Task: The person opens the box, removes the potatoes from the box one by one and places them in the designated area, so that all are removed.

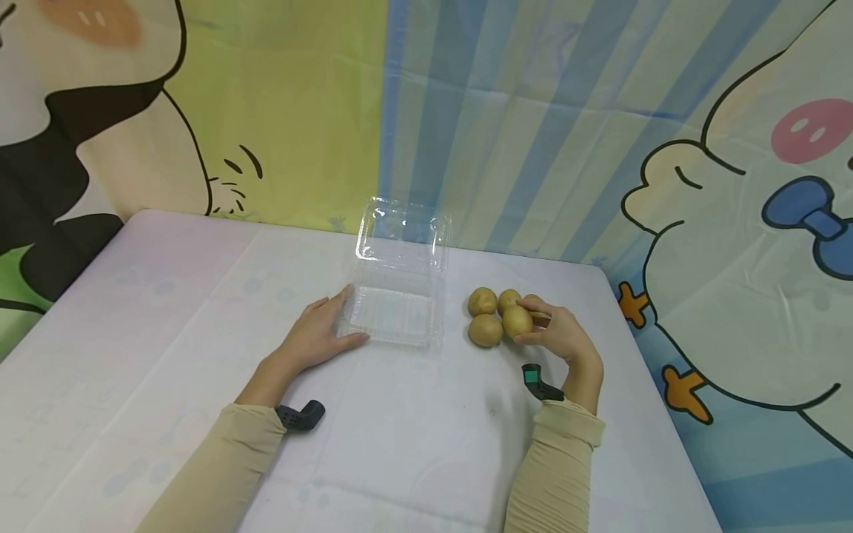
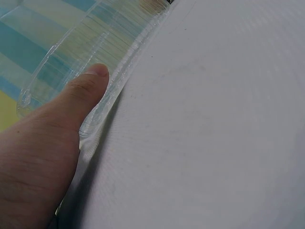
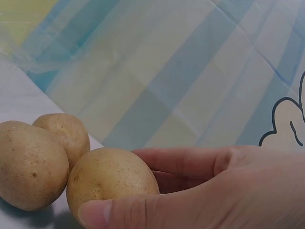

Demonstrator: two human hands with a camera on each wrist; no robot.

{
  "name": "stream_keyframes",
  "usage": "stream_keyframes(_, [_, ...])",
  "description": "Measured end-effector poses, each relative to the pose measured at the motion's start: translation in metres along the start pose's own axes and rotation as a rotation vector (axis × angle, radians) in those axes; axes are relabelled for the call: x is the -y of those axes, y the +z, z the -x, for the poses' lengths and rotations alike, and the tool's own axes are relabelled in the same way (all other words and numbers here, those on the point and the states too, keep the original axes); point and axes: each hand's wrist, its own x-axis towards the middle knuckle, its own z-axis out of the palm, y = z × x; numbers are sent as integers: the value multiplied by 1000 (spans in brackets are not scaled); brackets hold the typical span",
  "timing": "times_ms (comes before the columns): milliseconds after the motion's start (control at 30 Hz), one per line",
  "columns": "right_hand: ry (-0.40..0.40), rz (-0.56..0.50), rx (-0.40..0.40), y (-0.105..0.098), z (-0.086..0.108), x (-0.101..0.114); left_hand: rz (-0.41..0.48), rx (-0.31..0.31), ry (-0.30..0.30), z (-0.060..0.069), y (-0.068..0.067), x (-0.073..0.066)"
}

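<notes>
A clear plastic clamshell container [image 1: 393, 314] lies on the table with its lid [image 1: 403, 233] raised at the back. My left hand [image 1: 320, 333] rests against its left side, fingers fairly straight and spread from the thumb. In the left wrist view, the thumb [image 2: 88, 88] touches the ribbed plastic wall; the other fingers are hidden there. To the right of the container, my right hand [image 1: 556, 329] pinches a potato [image 1: 517, 322] between thumb and fingers. Beside it are other potatoes, including one at the front left [image 1: 485, 330] and one behind that [image 1: 483, 301].
A white cloth covers the table [image 1: 400, 437]. Behind it hangs a printed cloth backdrop [image 1: 466, 111] with stripes and cartoon animals, close to the raised lid. Black camera mounts sit on the left wrist [image 1: 303, 416] and right wrist [image 1: 541, 383].
</notes>
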Motion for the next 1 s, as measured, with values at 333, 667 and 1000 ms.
stream_keyframes(333, [29, 1, -7, 0, 0, 0, 5, -6, 7, 0, 0, 0])
stream_keyframes(667, [6, -12, -30, -1, 0, 0, 3, -8, 13, 0, 0, 0])
stream_keyframes(1000, [28, 20, -11, -1, 4, -2, 1, -2, 7, 0, 0, -1])
